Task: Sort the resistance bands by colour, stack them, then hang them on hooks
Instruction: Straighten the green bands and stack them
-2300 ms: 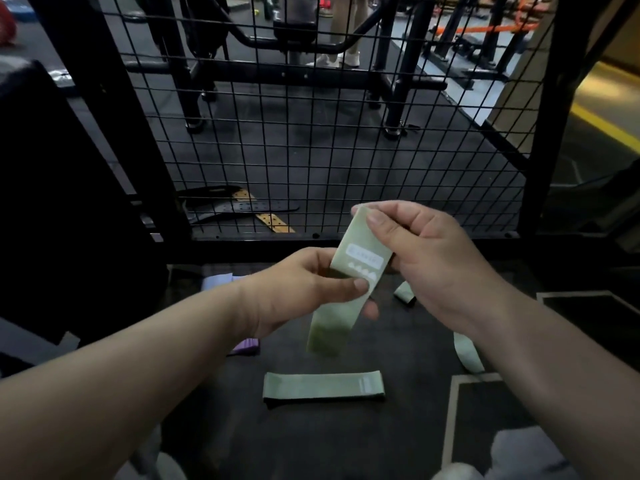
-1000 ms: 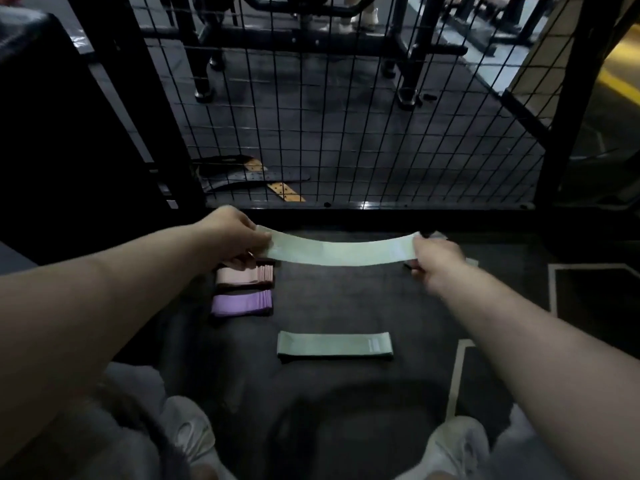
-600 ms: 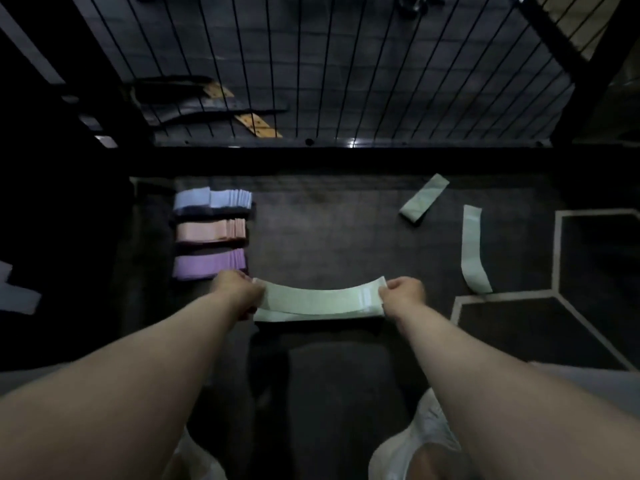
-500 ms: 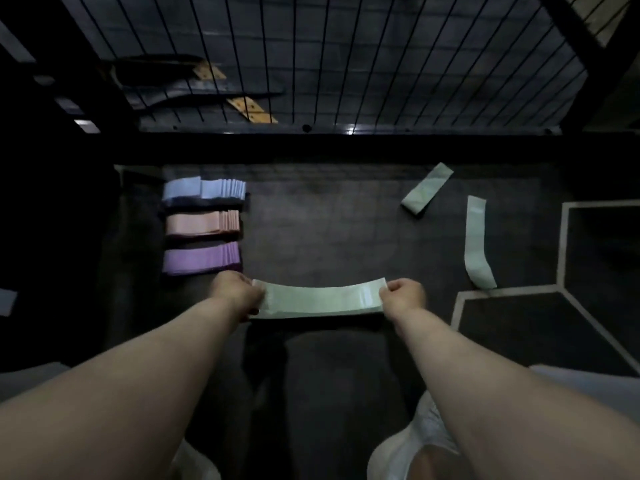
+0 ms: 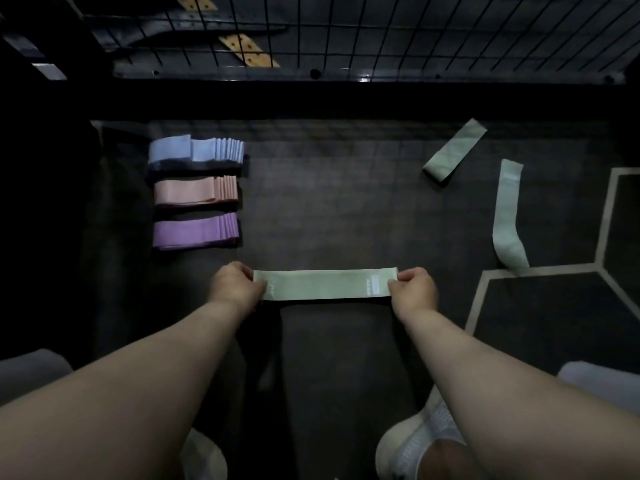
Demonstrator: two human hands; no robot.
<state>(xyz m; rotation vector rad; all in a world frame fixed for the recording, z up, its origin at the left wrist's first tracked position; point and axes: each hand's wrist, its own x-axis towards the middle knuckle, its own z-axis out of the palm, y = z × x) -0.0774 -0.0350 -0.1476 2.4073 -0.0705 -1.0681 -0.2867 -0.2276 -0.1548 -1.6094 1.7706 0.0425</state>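
Left hand [image 5: 235,285] and right hand [image 5: 414,289] each pinch an end of the pale-green fabric resistance band [image 5: 325,285], flat and low over the dark floor [image 5: 329,209]. Releasing one end early could leave it skewed.

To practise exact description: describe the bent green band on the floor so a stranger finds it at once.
Below the wire fence, look right, by the pale floor line. Of two loose green bands, it is the nearer band, with a kinked end; the other band lies straight.
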